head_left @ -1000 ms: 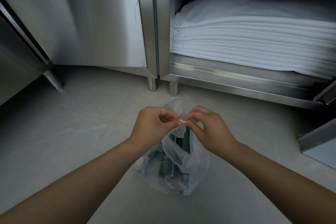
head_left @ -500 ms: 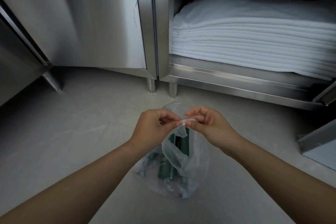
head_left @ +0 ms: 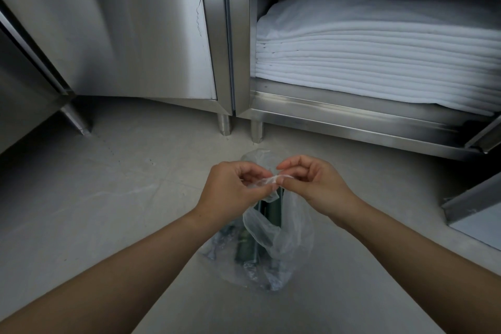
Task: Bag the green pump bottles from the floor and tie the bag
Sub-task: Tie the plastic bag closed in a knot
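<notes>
A clear plastic bag (head_left: 292,241) stands on the grey floor in front of me, with dark green pump bottles (head_left: 273,214) showing through it. My left hand (head_left: 230,190) and my right hand (head_left: 311,184) meet just above the bag's mouth. Both pinch a thin twisted strip of the bag's plastic (head_left: 271,179) stretched between their fingertips. The lower parts of the bottles are blurred by the crumpled plastic.
Stainless steel cabinets on short legs (head_left: 225,123) stand just behind the bag. The right cabinet is open and holds a stack of folded white cloths (head_left: 379,62). An open steel door (head_left: 474,203) juts in at the right.
My hands have drawn slightly apart, and the twisted plastic strip between them is stretched out longer. The bag has stayed in place.
</notes>
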### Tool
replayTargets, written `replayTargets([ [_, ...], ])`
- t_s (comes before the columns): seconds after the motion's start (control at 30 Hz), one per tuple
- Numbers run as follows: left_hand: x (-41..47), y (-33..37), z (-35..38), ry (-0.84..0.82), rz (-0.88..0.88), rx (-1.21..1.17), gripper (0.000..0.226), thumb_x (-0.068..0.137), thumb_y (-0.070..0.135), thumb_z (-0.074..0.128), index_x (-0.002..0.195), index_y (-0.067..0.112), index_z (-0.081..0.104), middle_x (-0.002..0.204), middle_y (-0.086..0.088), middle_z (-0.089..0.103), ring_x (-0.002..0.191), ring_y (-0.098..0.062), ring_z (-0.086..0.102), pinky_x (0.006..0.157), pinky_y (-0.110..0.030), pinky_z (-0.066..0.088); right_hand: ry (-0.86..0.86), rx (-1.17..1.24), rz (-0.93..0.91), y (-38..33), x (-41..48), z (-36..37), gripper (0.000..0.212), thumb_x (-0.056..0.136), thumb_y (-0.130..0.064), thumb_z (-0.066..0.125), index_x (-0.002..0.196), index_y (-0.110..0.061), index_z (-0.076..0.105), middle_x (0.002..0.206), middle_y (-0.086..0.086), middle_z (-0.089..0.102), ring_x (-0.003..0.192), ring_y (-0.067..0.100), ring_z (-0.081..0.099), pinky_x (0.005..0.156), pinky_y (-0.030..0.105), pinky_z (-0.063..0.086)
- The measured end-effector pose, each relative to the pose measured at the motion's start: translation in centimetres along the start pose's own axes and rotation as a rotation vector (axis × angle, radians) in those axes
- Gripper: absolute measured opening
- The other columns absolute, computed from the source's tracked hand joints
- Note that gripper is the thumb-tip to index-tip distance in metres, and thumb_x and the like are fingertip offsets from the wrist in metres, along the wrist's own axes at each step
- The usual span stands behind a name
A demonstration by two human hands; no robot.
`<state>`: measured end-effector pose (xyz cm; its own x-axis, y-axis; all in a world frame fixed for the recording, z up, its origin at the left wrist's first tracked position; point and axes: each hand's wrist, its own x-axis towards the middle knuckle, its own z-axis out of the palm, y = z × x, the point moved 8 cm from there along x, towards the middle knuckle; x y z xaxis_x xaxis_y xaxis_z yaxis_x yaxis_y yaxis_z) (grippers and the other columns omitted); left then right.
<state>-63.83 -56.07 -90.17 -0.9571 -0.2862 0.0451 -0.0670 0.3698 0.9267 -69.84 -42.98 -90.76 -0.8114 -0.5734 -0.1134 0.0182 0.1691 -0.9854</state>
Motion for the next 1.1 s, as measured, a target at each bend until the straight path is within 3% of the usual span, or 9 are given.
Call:
replayTargets([
  [0.33,0.1,0.1,-0.2,-0.027,0.020,0.004,0.011,0.073,0.013,0.077,0.083,0.016,0.076,0.073,0.007,0.073,0.065,-0.006,0.069,0.067,-0.019,0.056,-0.041,0.012,0.001,0.1,0.0,-0.1,0.021,0.079,0.001,0.066,0.082,-0.019,0.063,0.071,-0.004,0.072,0.070,0.009,0.065,0.065,0.014,0.049],
  [0.5,0.3,-0.2,-0.2,-0.013,0.005,-0.002,0.011,0.074,0.012,0.076,0.083,0.017,0.076,0.075,0.005,0.074,0.068,-0.008,0.070,0.069,-0.020,0.057,-0.104,0.026,-0.021,-0.1,-0.1,0.4,0.020,0.076,0.001,0.069,0.073,-0.018,0.062,0.074,-0.004,0.070,0.074,0.011,0.064,0.071,0.019,0.052],
  [0.77,0.5,-0.6,0.0,-0.035,-0.031,-0.059,0.012,0.075,0.011,0.075,0.080,0.022,0.075,0.073,0.005,0.074,0.065,-0.009,0.069,0.063,-0.016,0.053,0.091,-0.122,-0.167,-0.5,0.1,-0.3,0.024,0.068,-0.008,0.078,0.072,-0.031,0.072,0.076,-0.002,0.073,0.071,0.016,0.067,0.067,0.025,0.055],
  [0.93,0.5,-0.7,0.1,-0.057,-0.042,-0.075,0.012,0.076,0.012,0.074,0.078,0.024,0.074,0.073,0.002,0.075,0.067,-0.014,0.070,0.064,-0.019,0.054,0.114,-0.153,-0.226,-1.1,-0.1,-0.3,0.009,0.069,-0.017,0.077,0.076,-0.022,0.074,0.073,0.001,0.073,0.066,0.020,0.066,0.065,0.028,0.056],
  [1.1,0.6,-0.9,0.4,-0.071,-0.095,-0.199,0.010,0.076,0.012,0.074,0.080,0.022,0.075,0.076,0.001,0.076,0.070,-0.012,0.070,0.065,-0.016,0.053,0.162,-0.171,-0.239,-0.9,-0.1,-0.6,0.008,0.071,-0.019,0.075,0.073,-0.027,0.073,0.073,-0.006,0.072,0.066,0.014,0.065,0.065,0.025,0.055],
])
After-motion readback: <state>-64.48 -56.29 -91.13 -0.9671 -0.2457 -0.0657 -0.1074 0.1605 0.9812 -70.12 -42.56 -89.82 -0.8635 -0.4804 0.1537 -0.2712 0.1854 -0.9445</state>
